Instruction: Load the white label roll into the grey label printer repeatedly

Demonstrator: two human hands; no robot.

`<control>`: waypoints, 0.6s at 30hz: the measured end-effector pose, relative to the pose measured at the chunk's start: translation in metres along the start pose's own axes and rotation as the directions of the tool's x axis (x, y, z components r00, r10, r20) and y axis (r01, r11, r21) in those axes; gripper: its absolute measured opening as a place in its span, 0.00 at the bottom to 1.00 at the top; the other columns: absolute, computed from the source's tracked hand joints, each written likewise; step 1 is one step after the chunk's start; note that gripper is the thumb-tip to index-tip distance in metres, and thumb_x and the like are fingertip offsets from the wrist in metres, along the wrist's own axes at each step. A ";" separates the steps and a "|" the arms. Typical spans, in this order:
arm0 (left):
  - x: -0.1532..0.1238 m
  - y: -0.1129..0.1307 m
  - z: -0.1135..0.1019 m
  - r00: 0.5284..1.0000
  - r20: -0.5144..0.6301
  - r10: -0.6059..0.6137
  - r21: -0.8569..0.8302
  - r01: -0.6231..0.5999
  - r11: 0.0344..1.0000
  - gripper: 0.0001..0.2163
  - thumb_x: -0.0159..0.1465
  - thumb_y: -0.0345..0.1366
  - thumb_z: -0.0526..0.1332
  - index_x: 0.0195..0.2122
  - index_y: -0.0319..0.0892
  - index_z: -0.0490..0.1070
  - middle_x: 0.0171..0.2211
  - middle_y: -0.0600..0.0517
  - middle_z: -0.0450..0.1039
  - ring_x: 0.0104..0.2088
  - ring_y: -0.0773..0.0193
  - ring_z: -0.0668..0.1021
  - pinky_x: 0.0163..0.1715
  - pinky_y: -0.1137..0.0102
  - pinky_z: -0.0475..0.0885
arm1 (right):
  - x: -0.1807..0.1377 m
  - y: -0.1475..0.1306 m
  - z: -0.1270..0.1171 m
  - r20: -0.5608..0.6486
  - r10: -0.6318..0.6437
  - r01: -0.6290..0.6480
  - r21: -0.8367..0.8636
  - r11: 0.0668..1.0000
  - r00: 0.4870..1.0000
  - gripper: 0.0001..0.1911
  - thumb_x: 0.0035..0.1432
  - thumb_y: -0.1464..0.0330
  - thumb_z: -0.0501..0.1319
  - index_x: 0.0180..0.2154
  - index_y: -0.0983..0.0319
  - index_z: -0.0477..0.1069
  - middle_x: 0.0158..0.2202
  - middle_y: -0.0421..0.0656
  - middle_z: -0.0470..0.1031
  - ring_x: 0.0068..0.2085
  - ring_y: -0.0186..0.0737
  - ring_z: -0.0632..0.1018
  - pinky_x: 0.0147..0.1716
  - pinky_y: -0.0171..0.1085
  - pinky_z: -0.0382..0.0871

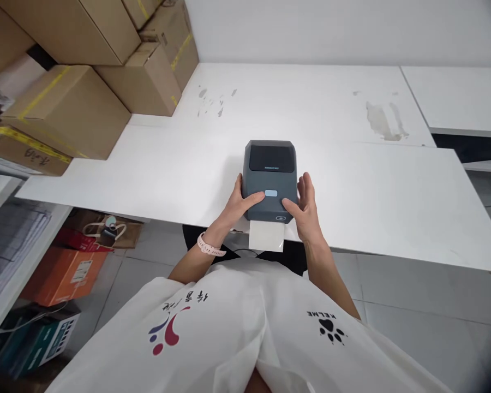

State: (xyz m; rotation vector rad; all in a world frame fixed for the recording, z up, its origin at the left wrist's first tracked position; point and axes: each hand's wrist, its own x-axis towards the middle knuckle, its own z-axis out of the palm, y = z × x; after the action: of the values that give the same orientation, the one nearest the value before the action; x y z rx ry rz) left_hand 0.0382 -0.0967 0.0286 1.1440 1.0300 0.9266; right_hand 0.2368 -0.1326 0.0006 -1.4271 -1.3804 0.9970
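Note:
A dark grey label printer (pixel 270 169) stands at the near edge of the white table (pixel 372 185). A blank white label (pixel 266 236) hangs out of its front slot over the table edge. My left hand (pixel 238 205) clasps the printer's left side, thumb lying on the top near a small blue button (pixel 270 193). My right hand (pixel 305 206) clasps the right side, thumb on the top front. A pink watch sits on my left wrist.
Stacked cardboard boxes (pixel 90 76) fill the table's far left corner. A second white table (pixel 458 98) stands at the right. Under the left shelving lie an orange box (pixel 61 273), a teal box (pixel 45 338) and a bag on the tiled floor.

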 end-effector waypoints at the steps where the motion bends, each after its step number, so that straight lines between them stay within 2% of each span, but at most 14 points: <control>1: -0.001 0.000 0.001 1.000 0.013 0.008 -0.020 -0.007 1.000 0.38 0.61 0.48 0.68 0.70 0.48 0.54 0.67 0.42 0.65 0.63 0.47 0.72 0.59 0.55 0.72 | 0.001 0.003 0.001 0.042 0.040 -0.043 0.076 0.996 0.998 0.50 0.61 0.45 0.58 0.73 0.41 0.30 0.77 0.38 0.39 0.76 0.50 0.51 0.70 0.59 0.58; 3: 0.000 0.001 0.002 0.999 0.012 0.031 -0.031 -0.031 0.999 0.35 0.61 0.48 0.68 0.67 0.46 0.58 0.65 0.42 0.68 0.61 0.48 0.74 0.58 0.57 0.73 | 0.001 0.007 0.002 0.090 0.083 -0.100 0.202 0.974 0.993 0.52 0.60 0.45 0.61 0.73 0.44 0.30 0.76 0.41 0.45 0.74 0.50 0.57 0.69 0.56 0.61; 5: 0.004 0.003 0.002 0.999 -0.002 0.051 -0.015 -0.051 0.999 0.34 0.61 0.48 0.68 0.66 0.45 0.59 0.64 0.42 0.68 0.61 0.49 0.74 0.58 0.58 0.73 | 0.001 0.006 0.003 0.092 0.089 -0.110 0.251 0.962 0.992 0.54 0.59 0.46 0.62 0.73 0.45 0.30 0.75 0.42 0.49 0.72 0.50 0.60 0.69 0.56 0.62; 9: 0.001 -0.002 -0.001 0.998 0.002 0.070 0.050 -0.070 0.996 0.34 0.63 0.50 0.66 0.67 0.46 0.57 0.66 0.43 0.66 0.63 0.49 0.72 0.59 0.58 0.71 | 0.001 0.005 0.004 0.097 0.057 -0.074 0.183 0.980 0.994 0.54 0.60 0.44 0.58 0.73 0.46 0.25 0.76 0.42 0.48 0.72 0.51 0.60 0.67 0.56 0.64; 11: -0.014 -0.011 -0.005 0.995 -0.060 0.076 0.127 -0.068 0.990 0.33 0.64 0.51 0.64 0.68 0.48 0.57 0.68 0.44 0.62 0.64 0.50 0.70 0.58 0.60 0.71 | 0.001 0.006 0.005 0.103 0.046 -0.060 0.141 0.988 0.994 0.53 0.61 0.43 0.56 0.73 0.46 0.24 0.76 0.41 0.47 0.73 0.51 0.59 0.68 0.56 0.64; 13: -0.039 -0.021 -0.009 0.976 -0.200 0.091 0.263 -0.036 0.964 0.31 0.63 0.51 0.64 0.65 0.48 0.60 0.67 0.43 0.63 0.61 0.53 0.72 0.52 0.63 0.73 | 0.001 0.007 0.006 0.095 0.039 -0.051 0.125 0.991 0.995 0.52 0.61 0.42 0.54 0.73 0.46 0.25 0.76 0.41 0.46 0.73 0.51 0.58 0.68 0.55 0.63; 14: -0.052 -0.026 -0.011 0.957 -0.272 0.103 0.349 -0.001 0.937 0.28 0.63 0.50 0.64 0.62 0.47 0.64 0.63 0.43 0.68 0.57 0.55 0.74 0.49 0.64 0.73 | 0.001 0.008 0.007 0.083 0.037 -0.048 0.132 0.990 0.996 0.51 0.61 0.41 0.54 0.73 0.46 0.27 0.76 0.41 0.45 0.74 0.51 0.57 0.68 0.55 0.63; 15: -0.063 -0.030 -0.012 0.948 -0.306 0.093 0.423 0.047 0.905 0.22 0.62 0.50 0.65 0.54 0.45 0.70 0.53 0.44 0.75 0.48 0.58 0.77 0.43 0.66 0.73 | 0.001 0.009 0.008 0.069 0.037 -0.046 0.145 0.988 0.997 0.52 0.60 0.41 0.55 0.74 0.47 0.28 0.76 0.41 0.45 0.74 0.50 0.57 0.69 0.54 0.62; 17: -0.077 -0.034 -0.012 0.986 -0.141 -0.089 0.445 0.143 0.884 0.15 0.62 0.50 0.64 0.36 0.42 0.74 0.35 0.49 0.77 0.34 0.64 0.76 0.33 0.69 0.70 | 0.002 0.010 0.009 0.053 0.041 -0.049 0.167 0.985 0.998 0.52 0.59 0.42 0.56 0.74 0.48 0.30 0.76 0.42 0.45 0.74 0.50 0.56 0.69 0.54 0.61; 18: -0.079 -0.034 -0.011 0.977 -0.015 -0.212 0.402 0.200 0.893 0.16 0.62 0.51 0.63 0.30 0.41 0.73 0.29 0.51 0.75 0.29 0.66 0.73 0.29 0.70 0.67 | 0.002 0.011 0.010 0.051 0.044 -0.052 0.172 0.984 0.998 0.52 0.59 0.43 0.56 0.74 0.49 0.31 0.76 0.42 0.45 0.74 0.50 0.57 0.69 0.54 0.61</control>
State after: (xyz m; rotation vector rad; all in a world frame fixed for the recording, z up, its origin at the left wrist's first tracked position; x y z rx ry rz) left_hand 0.0075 -0.1752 0.0067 1.3490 1.3305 0.5370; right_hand 0.2308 -0.1295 -0.0123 -1.3202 -1.2651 1.1597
